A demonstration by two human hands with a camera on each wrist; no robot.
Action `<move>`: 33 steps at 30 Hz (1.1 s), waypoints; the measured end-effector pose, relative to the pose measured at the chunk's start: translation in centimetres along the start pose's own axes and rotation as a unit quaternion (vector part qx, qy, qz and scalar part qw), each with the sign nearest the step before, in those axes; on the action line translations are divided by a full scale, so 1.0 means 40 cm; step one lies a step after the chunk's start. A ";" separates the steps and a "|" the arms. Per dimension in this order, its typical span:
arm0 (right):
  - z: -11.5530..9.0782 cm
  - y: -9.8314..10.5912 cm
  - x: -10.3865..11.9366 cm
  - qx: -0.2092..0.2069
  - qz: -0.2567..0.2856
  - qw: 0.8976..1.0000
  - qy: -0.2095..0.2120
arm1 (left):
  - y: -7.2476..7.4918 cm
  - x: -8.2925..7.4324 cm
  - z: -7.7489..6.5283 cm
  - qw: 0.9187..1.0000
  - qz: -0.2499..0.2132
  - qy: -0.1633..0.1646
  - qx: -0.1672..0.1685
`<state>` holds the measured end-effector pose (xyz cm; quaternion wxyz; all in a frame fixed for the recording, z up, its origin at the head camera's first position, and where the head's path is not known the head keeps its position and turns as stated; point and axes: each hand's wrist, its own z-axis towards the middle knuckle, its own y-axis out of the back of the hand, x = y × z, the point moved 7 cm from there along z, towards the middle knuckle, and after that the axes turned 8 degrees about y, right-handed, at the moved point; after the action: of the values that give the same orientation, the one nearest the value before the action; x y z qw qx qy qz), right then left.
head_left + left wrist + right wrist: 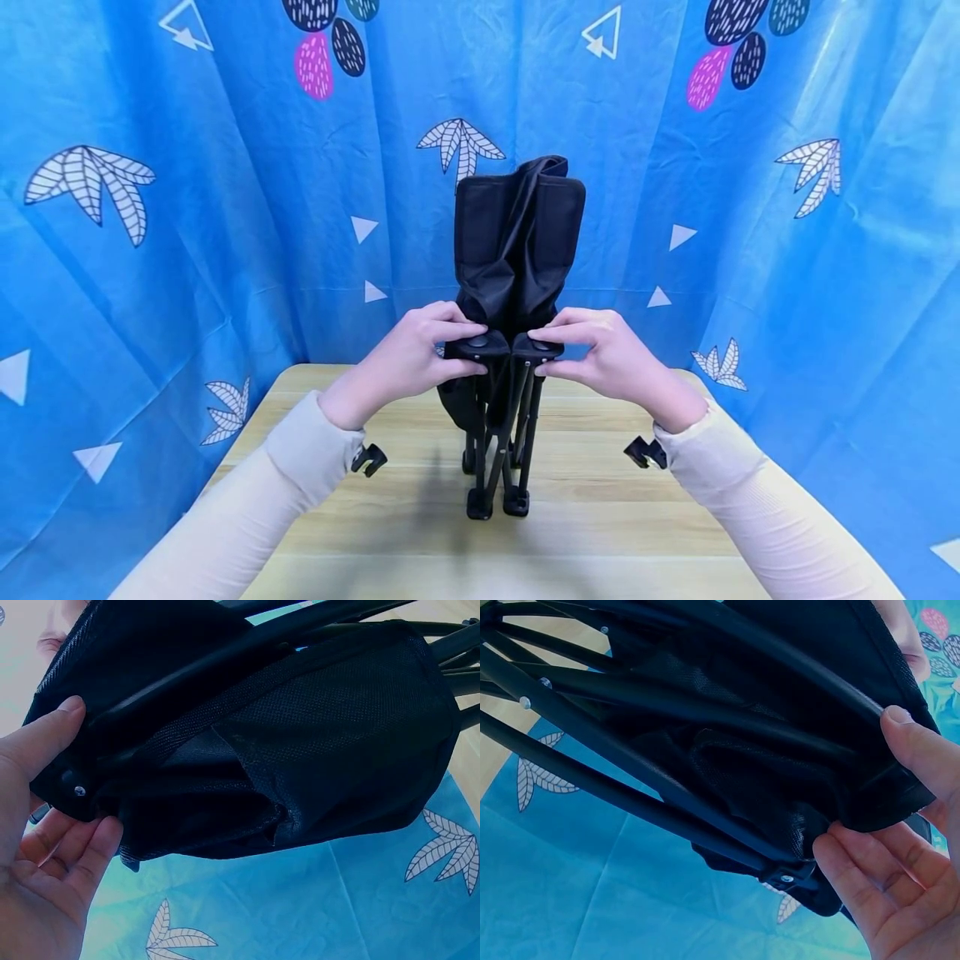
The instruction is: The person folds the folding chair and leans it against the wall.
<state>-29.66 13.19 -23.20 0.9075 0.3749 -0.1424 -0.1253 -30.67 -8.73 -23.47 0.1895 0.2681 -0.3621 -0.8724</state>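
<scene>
A black folding chair (483, 225) stands folded upright on the wooden table, its fabric bunched and its tube legs drawn close together. My left hand (411, 350) pinches the left front corner of the chair, thumb and fingers on opposite faces of the padded end. On the other side my right hand (603, 354) grips the matching right corner. Between the hands the two corners almost touch. The left wrist view shows a mesh pocket (337, 742) hanging beside the left hand. In the right wrist view, riveted black tubes (630, 757) run away from the right hand's fingers.
The pale wooden table (600, 533) lies under the chair's feet (480, 504). A blue patterned curtain (330, 208) surrounds the table at the back and both sides. Small black clips (369, 460) jut from both sleeve cuffs.
</scene>
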 end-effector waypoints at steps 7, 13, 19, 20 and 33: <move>0.004 0.001 -0.001 0.005 0.005 1.000 -0.014 | -0.004 0.000 0.001 1.000 -0.008 0.011 0.003; 0.000 -0.004 -0.004 0.015 0.017 0.999 -0.039 | -0.009 0.002 0.002 0.999 -0.025 0.022 0.011; -0.003 -0.010 -0.008 0.024 0.024 0.998 -0.053 | -0.013 0.002 0.002 0.999 -0.041 0.031 0.017; -0.003 -0.011 -0.009 0.025 0.026 0.998 -0.053 | -0.014 0.002 0.003 0.998 -0.043 0.033 0.018; -0.002 -0.013 -0.009 0.030 0.037 0.998 -0.048 | -0.017 0.011 0.008 0.995 -0.072 0.056 0.029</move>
<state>-30.01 12.99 -23.67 0.8921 0.3895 -0.2034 -0.1054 -31.31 -8.36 -23.94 0.1384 0.3475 -0.3557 -0.8565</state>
